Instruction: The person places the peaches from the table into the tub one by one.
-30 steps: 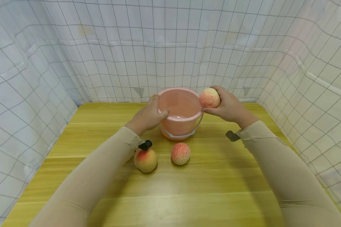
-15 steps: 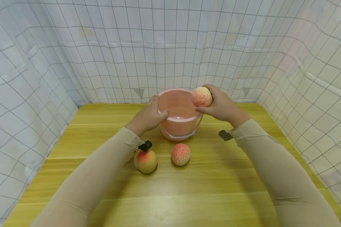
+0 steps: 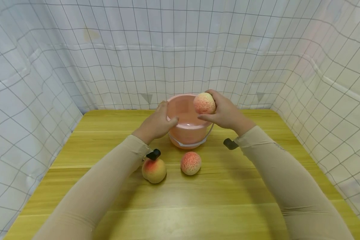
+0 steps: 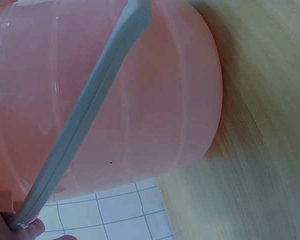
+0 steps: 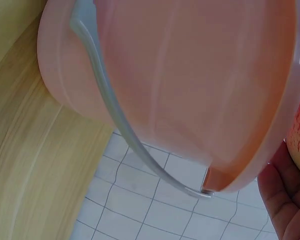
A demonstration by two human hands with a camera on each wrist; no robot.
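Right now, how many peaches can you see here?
3. One peach is held in the right hand above the pink bucket. Two lie on the table before the bucket: a yellowish peach and a speckled peach. The bucket looks empty.

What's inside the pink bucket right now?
The pink bucket looks empty: the bare floor and far wall show. The near rim hides the front of the floor. The right hand holds a peach above it.

a yellow wooden table (image 3: 258, 206) stands enclosed by white grid-lined fabric walls (image 3: 180, 50) on 3 sides.
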